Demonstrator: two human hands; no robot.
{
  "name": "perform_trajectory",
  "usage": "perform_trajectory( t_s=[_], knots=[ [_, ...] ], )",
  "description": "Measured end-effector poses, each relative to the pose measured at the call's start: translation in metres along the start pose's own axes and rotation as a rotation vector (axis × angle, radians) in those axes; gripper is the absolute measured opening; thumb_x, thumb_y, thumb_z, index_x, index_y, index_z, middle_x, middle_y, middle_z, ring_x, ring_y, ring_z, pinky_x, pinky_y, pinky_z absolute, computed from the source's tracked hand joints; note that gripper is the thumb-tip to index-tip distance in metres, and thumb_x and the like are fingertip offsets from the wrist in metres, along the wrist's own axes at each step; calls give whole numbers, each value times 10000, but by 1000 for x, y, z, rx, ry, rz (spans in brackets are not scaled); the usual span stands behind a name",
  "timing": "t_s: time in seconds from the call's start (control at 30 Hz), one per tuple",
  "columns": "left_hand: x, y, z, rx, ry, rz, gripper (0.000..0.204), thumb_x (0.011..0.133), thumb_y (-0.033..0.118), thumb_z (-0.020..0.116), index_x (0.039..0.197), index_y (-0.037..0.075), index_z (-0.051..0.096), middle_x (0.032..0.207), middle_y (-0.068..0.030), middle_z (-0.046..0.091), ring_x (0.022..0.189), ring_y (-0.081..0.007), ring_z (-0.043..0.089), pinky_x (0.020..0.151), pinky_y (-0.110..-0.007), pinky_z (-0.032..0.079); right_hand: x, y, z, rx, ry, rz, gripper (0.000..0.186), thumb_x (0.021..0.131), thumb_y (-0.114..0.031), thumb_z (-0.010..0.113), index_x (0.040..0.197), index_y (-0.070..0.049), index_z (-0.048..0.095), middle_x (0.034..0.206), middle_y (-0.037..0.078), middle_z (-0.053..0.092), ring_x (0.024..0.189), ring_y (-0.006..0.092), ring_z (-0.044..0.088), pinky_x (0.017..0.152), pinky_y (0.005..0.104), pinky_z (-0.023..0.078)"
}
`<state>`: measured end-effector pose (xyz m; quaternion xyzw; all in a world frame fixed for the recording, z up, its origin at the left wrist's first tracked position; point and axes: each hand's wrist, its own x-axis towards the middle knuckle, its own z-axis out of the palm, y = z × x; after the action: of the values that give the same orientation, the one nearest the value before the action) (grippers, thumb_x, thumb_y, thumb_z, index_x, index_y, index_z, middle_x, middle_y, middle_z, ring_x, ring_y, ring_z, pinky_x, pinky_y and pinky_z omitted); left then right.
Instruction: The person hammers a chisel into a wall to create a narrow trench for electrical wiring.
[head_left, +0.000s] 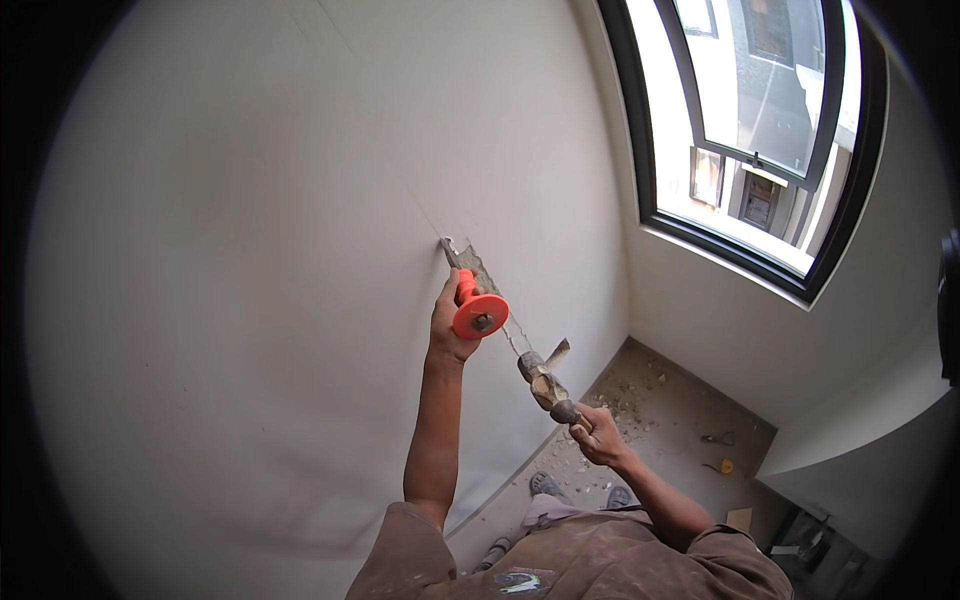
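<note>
My left hand (445, 325) is closed round a cold chisel with an orange grip and a round orange hand guard (487, 316). The chisel's tip rests at the white wall (250, 230), at the upper end of a rough chipped groove (482, 270) that shows grey beneath the white surface. From there two thin lines run down the wall. Lower and to the right, my right hand (602, 440) grips the handle of a ball-peen hammer (545, 385). The hammer head is apart from the chisel's struck end.
A dark-framed window (650, 130) with a tilted-out pane is at the upper right. Chipped debris (630, 395) litters the floor by the wall. A small yellow-orange object (726, 466) and a dark tool (718, 438) lie farther right. My shoes (545, 485) stand near the wall's foot.
</note>
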<state>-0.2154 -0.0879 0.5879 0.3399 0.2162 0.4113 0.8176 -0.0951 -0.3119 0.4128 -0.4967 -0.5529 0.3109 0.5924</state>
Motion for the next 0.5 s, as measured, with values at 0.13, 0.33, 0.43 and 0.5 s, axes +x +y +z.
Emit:
perform_trajectory(
  t_s=[0.13,0.33,0.43,0.5],
  knots=[
    [2,0,0,-44,21,3,272,990,298,430,1077,41,455,777,-48,537,680,-115,564,628,-257,528,4,-5,0,-15,13,-32,649,840,-653,488,715,-18,443,533,99,338,478,208,377,464,355,339],
    [3,0,3,-13,51,10,297,988,331,437,1079,49,451,773,-39,529,699,-110,550,642,-263,517,11,-18,-3,39,9,-189,605,808,-613,561,697,-26,464,555,96,381,473,231,430,463,356,366],
    [-3,5,9,28,-4,39,296,990,324,432,1080,43,449,766,-38,527,693,-110,546,634,-261,513,30,-72,-15,110,-12,-614,400,780,-409,656,704,-47,504,591,78,461,505,246,535,466,348,414],
    [-3,9,10,-13,-39,37,296,992,317,425,1084,37,446,764,-38,527,690,-110,544,631,-262,511,39,-86,-7,233,41,-829,308,784,-312,647,715,-48,504,597,75,478,511,242,543,461,340,422]
  ],
)
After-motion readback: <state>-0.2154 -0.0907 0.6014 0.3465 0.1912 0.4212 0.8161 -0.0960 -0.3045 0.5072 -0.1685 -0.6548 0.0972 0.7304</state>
